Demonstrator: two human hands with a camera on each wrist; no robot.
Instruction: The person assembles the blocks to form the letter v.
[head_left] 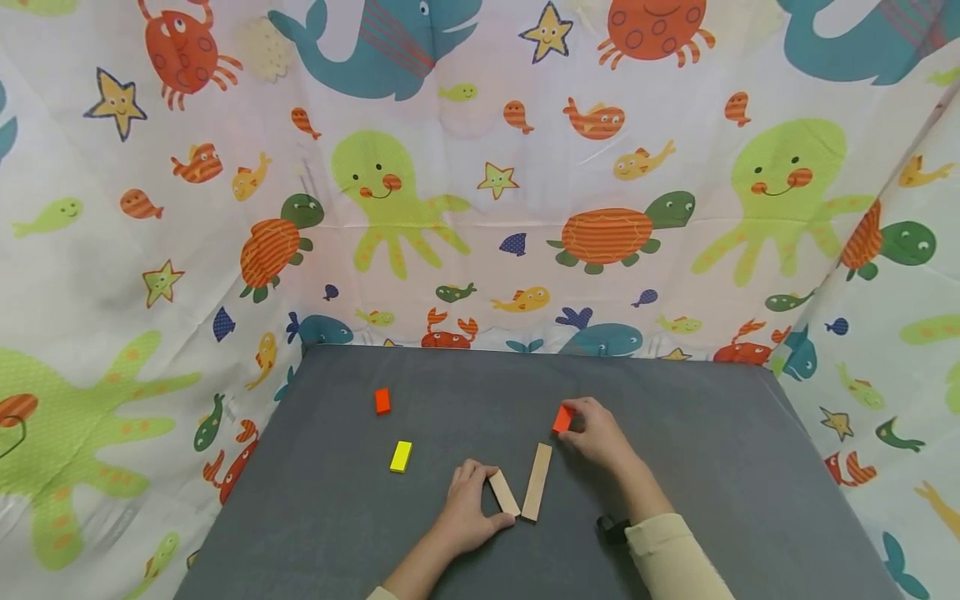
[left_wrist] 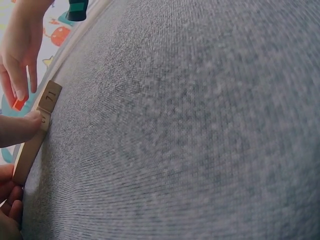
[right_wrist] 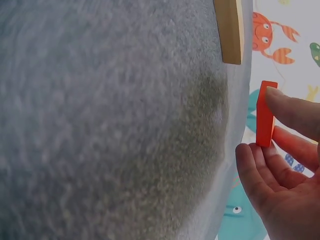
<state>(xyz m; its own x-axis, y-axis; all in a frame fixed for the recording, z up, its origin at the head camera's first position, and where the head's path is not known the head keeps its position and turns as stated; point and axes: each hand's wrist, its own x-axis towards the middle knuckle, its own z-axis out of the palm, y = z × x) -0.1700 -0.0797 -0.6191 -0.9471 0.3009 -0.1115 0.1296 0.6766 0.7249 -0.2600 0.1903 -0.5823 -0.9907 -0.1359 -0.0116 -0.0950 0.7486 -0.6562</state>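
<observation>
My left hand [head_left: 467, 510] pinches a short plain wooden block [head_left: 504, 493] lengthwise, thumb at its near end and fingers at its far end. Just right of it lies a longer plain wooden block [head_left: 536, 483]; the near ends of the two come close together, like a V. The left wrist view shows the number 71 on the end of one wooden block [left_wrist: 50, 95], while my thumb partly covers the number on the other. Farther back, my right hand [head_left: 597, 432] pinches an orange-red block [right_wrist: 266, 115] between thumb and fingers, above the cloth in the right wrist view.
On the left side of the grey-covered table [head_left: 322, 533] lie another orange-red block [head_left: 382, 401] and a yellow block [head_left: 401, 457]. A curtain [head_left: 465, 292] printed with sea animals stands behind the table and along its sides. A black device [head_left: 612, 529] sits at my right wrist.
</observation>
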